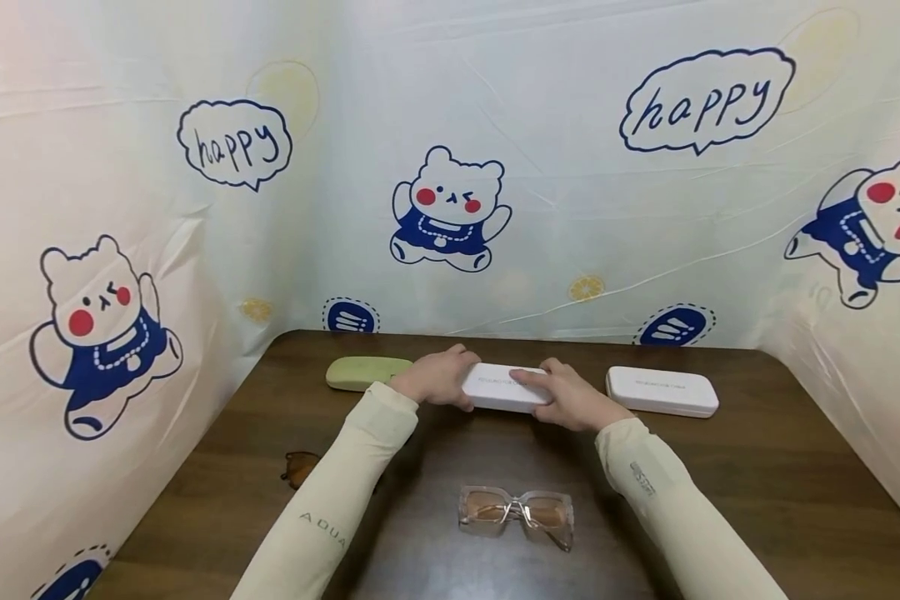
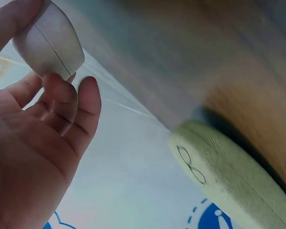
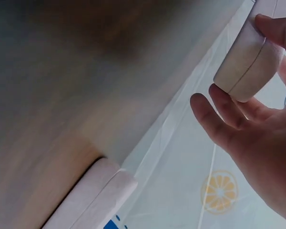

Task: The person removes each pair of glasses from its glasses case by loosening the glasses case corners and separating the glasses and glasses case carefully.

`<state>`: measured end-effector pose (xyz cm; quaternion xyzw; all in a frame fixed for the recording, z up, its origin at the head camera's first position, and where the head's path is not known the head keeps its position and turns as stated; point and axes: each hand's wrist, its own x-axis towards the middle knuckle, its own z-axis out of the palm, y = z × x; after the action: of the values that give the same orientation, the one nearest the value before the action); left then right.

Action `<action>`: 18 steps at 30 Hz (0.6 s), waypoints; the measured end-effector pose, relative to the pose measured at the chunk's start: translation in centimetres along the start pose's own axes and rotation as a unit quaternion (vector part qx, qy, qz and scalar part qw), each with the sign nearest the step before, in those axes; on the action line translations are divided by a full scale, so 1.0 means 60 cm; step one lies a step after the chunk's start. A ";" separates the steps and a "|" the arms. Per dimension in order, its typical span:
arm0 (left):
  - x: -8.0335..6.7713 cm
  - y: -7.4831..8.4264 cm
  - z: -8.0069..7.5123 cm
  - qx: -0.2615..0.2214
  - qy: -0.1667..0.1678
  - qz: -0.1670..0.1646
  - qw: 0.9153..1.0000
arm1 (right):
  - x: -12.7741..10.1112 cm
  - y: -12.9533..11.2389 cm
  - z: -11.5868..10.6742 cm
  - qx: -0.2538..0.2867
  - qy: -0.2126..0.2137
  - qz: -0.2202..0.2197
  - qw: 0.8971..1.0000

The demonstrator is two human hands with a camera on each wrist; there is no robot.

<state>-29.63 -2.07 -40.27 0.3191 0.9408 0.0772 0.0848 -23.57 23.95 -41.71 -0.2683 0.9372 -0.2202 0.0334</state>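
Nearest to the camera are my two long cream-coloured fabric sleeves, the left one (image 1: pixel 311 508) and the right one (image 1: pixel 682 500), which reach forward above the dark brown wooden table (image 1: pixel 780 467). Between them lie the square glasses with clear frame and orange-tinted lenses (image 1: pixel 516 503). At the far part of the table I hold a white oblong case with small lettering (image 1: pixel 504 387): my left hand (image 1: pixel 438 377) grips its left end and my right hand (image 1: pixel 573 396) grips its right end, so the hands are apart, with the case between them. I cannot tell if its underside touches the table. Just beside my left hand is a light green rounded case (image 1: pixel 363 372), which bears a small drawing of glasses, as the left wrist view shows. To the right of my right hand lies a second white oblong case (image 1: pixel 662 392). A pair of brown-lensed sunglasses (image 1: pixel 298 469) is partly hidden by my left sleeve. Behind the table hangs a pale cloth with printed bears (image 1: pixel 555 217).
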 end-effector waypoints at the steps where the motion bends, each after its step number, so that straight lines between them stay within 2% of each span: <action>1: 0.002 -0.004 -0.002 -0.002 -0.001 -0.005 1.000 | 0.007 0.001 0.000 0.002 -0.001 0.001 1.000; 11: 0.032 -0.035 0.010 0.006 -0.006 -0.041 0.999 | 0.055 0.014 0.004 0.001 -0.013 0.025 1.000; 18: 0.047 -0.047 0.018 0.013 -0.016 -0.048 0.999 | 0.077 0.025 0.015 0.006 -0.022 0.048 0.999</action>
<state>-33.27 -2.47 -42.20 0.2761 0.9544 0.0554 0.0988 -28.05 22.32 -42.91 -0.2271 0.9469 -0.2177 0.0659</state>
